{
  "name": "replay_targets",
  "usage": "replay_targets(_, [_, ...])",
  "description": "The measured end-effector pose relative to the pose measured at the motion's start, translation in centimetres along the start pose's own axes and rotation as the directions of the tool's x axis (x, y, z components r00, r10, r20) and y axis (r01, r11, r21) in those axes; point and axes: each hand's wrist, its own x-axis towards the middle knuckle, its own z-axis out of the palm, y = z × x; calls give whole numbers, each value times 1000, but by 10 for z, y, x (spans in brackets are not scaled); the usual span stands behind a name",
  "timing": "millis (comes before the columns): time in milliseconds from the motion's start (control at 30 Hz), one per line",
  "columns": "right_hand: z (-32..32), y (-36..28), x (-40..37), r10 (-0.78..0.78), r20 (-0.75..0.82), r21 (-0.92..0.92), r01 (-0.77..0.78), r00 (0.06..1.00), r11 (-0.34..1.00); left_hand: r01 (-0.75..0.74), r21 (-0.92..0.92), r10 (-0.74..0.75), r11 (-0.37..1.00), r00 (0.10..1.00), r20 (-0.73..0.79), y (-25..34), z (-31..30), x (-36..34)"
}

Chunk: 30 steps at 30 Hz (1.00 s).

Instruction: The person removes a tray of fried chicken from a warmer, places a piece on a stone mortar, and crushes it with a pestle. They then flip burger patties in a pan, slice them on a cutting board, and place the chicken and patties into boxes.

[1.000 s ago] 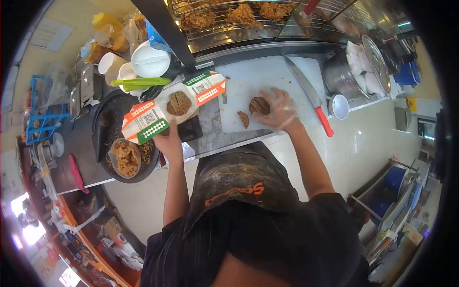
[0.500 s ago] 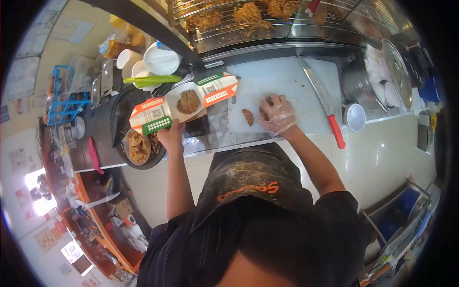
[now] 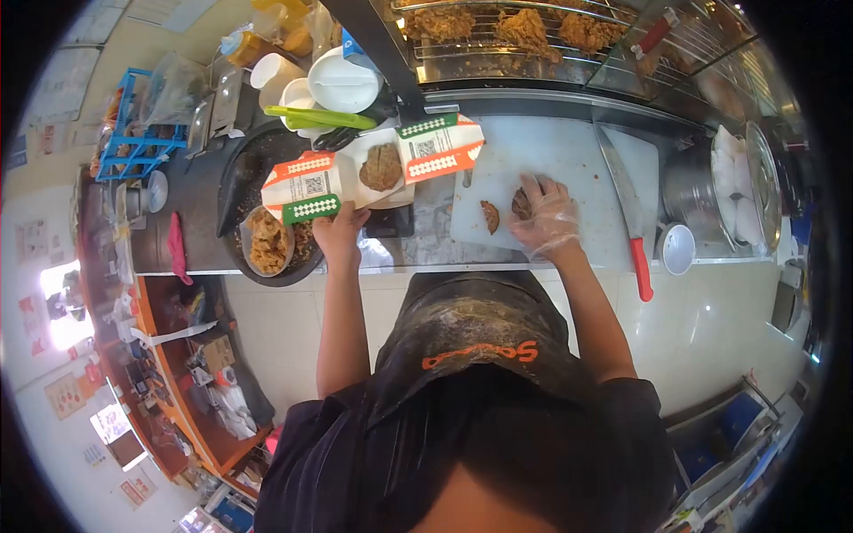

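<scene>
My left hand (image 3: pixel 338 234) grips the near edge of an unfolded paper food box (image 3: pixel 290 188) with green and orange patterned flaps. Inside that box lies a round brown patty (image 3: pixel 380 168). Over the white cutting board (image 3: pixel 484 151), my right hand (image 3: pixel 548 224), in a clear plastic glove, has its fingers curled around a dark brown patty piece (image 3: pixel 522 203); the fingers and palm partly hide it. Just left of this hand, a thin brown slice (image 3: pixel 490 217) rests on the board. A knife (image 3: pixel 619 178) with a red handle lies along the board's right side.
Fried chicken (image 3: pixel 527 33) sits on a rack behind the board. At left, a black pan (image 3: pixel 233 191) holds a bowl of fried pieces (image 3: pixel 267 242). Green tongs (image 3: pixel 320 117) lie by white bowls (image 3: pixel 345 80). A small white cup (image 3: pixel 678 249) and a metal pot (image 3: pixel 696 185) stand right.
The whole view has shifted, so the counter appears further right. My left hand still holds the box, and my right hand stays over the patty piece on the board.
</scene>
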Motion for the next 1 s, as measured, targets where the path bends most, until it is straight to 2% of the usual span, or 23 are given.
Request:
replay_targets(33, [-5, -1, -1, 11, 17, 37, -12, 1000, 999, 4, 3, -4, 1000, 1000, 3, 0, -2, 1])
replay_targets(133, [-5, 12, -4, -53, -129, 145, 72, 990, 987, 2, -4, -2, 1000, 1000, 21, 4, -1, -2])
replay_targets(233, [-6, 38, -3, 6, -122, 383, 42, 993, 923, -27, -5, 27, 1000, 997, 70, -6, -10, 3])
replay_targets(333, [2, 69, -14, 33, -242, 381, 64, 970, 923, -3, 12, 2, 1000, 998, 57, -2, -11, 1])
replay_targets(433, [8, 88, -29, 59, -304, 279, 30, 951, 960, 19, 28, -20, 999, 999, 46, -1, -16, 1])
replay_targets(533, [27, 106, -38, 129, -242, 146, -95, 962, 985, 24, 44, -26, 999, 999, 31, 9, -15, -4])
replay_targets(633, [2, 75, -35, 268, -107, 196, -244, 957, 950, 16, 30, -16, 999, 1000, 19, 14, -11, -8])
replay_targets(733, [22, 79, -29, 229, -106, 232, -200, 968, 952, 32, 59, -34, 998, 999, 34, 10, -16, -3])
replay_targets(833, [39, 78, -22, 181, -245, 329, -94, 952, 940, 31, 67, -34, 997, 999, 43, 12, -16, -3])
replay_targets(1000, [54, 86, -12, 183, -231, 360, -91, 956, 928, 15, 48, -17, 999, 999, 38, 10, -18, -2])
